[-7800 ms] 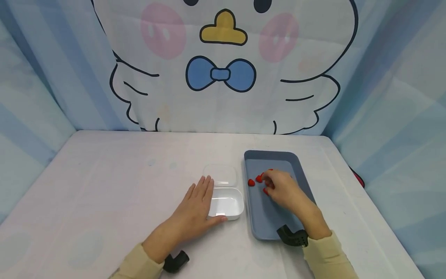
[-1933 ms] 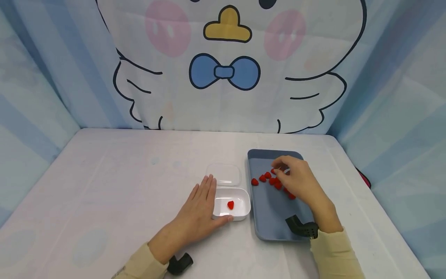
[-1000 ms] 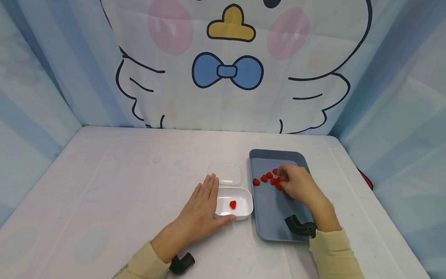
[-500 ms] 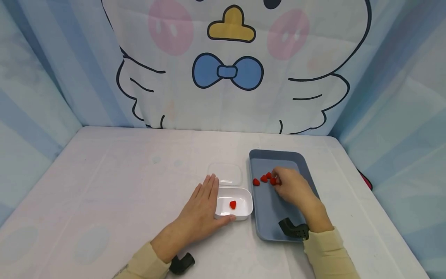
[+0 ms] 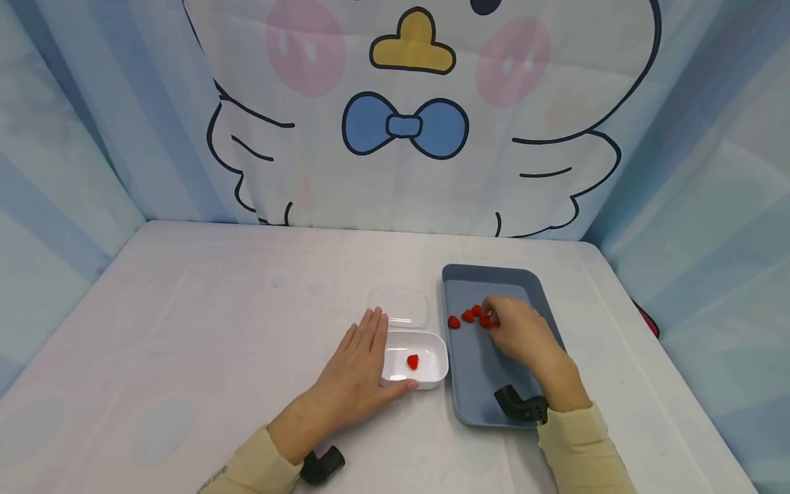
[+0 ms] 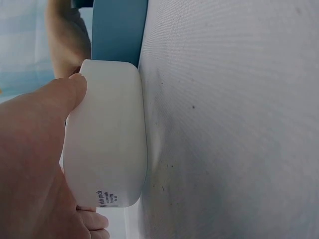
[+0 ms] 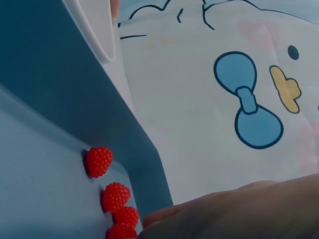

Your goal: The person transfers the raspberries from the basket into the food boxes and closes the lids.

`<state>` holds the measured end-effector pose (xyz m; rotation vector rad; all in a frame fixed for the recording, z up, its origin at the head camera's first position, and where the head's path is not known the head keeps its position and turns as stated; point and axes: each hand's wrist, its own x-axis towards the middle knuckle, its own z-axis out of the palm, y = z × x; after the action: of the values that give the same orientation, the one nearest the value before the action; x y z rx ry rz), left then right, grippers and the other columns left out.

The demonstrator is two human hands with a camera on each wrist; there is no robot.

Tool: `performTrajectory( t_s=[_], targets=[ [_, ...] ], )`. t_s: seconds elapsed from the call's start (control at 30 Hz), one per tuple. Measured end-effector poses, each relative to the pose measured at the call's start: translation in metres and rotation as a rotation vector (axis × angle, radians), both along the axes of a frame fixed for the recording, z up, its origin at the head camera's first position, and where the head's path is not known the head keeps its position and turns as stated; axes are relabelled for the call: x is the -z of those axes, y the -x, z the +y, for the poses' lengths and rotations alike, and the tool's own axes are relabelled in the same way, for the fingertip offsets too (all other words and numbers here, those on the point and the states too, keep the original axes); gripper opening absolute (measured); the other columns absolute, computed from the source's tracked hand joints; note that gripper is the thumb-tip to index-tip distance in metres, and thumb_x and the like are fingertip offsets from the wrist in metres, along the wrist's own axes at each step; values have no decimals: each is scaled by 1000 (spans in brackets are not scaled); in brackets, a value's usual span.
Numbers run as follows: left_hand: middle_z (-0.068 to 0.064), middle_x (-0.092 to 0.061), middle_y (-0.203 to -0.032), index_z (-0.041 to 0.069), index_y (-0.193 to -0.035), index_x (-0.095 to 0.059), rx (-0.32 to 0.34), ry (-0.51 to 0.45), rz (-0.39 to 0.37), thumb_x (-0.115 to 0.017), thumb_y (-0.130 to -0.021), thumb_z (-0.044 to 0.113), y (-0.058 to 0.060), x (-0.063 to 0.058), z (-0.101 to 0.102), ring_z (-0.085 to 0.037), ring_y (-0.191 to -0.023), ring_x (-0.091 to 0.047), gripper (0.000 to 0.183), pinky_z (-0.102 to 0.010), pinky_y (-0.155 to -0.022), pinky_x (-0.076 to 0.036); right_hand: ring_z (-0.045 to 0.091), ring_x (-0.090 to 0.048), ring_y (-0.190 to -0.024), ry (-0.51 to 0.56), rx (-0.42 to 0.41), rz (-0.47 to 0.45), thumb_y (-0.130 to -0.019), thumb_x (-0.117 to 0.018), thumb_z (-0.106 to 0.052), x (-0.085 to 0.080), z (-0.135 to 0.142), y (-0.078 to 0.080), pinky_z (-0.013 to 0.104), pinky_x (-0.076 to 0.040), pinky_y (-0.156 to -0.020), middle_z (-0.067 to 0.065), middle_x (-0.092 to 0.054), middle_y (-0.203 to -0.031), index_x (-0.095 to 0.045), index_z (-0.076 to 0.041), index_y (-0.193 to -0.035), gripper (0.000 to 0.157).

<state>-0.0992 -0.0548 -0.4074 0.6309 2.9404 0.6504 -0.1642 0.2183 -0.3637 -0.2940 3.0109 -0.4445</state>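
My left hand [image 5: 352,370] rests against the left side of a small white box [image 5: 435,363], fingers straight and thumb along its near wall. One red raspberry [image 5: 412,361] lies inside the box. Over the blue-grey tray [image 5: 494,391], my right hand [image 5: 521,333] has curled fingers and pinches at a raspberry [image 5: 494,324], which they partly hide. Several more raspberries lie in a loose row to its left; the end raspberry [image 7: 99,161] shows its bumpy surface in the right wrist view. The left wrist view shows my thumb [image 6: 70,92] on the box's wall.
A clear plastic lid [image 5: 401,307] lies flat just behind the box. The tray's raised left rim stands close beside the box. A curtain with a cartoon bird [image 5: 401,185] hangs behind the table [image 5: 216,309], and striped curtains flank both sides.
A raspberry has appeared in the box since the earliest frame. My right hand has shifted slightly left and down over the raspberries during the last second. The left hand stays at the box.
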Motion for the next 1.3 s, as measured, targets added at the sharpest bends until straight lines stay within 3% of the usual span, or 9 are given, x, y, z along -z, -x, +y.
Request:
performTrajectory(
  t_s=[0.43,0.77,0.93,1.3],
  targets=[
    [-19,-20,-164,-3,-156,-17,-5,-2,15,-61,-87,64,1,0,0,-33,-154,-15,105,-51,-124,-20,28,-65,-93,185,-130,99,-86,-67,5,-8,6,2,47,-56,-81,15,-70,-103,-65,1,-115,30],
    [-18,-18,-165,-2,-156,-16,-2,-4,-1,-60,-87,65,1,2,1,-31,-155,-13,107,-50,-125,-19,27,-65,-98,279,-139,96,-88,-69,0,-9,1,-1,48,-57,-87,11,-71,-109,-65,-3,-118,30],
    [-16,-17,-166,-1,-157,-14,-8,3,-14,-59,-87,67,1,1,2,-30,-155,-13,107,-50,-125,-18,22,-67,-96,341,-215,142,-87,-71,0,-11,-6,-2,44,-59,-86,7,-71,-107,-66,-4,-115,29],
    [-18,-19,-165,-2,-156,-16,-7,-9,2,-61,-87,66,1,0,2,-32,-154,-15,107,-51,-124,-20,17,-67,-92,414,-313,141,-86,-72,2,-16,-25,-12,40,-60,-83,4,-70,-105,-67,-6,-114,29]
  ],
)
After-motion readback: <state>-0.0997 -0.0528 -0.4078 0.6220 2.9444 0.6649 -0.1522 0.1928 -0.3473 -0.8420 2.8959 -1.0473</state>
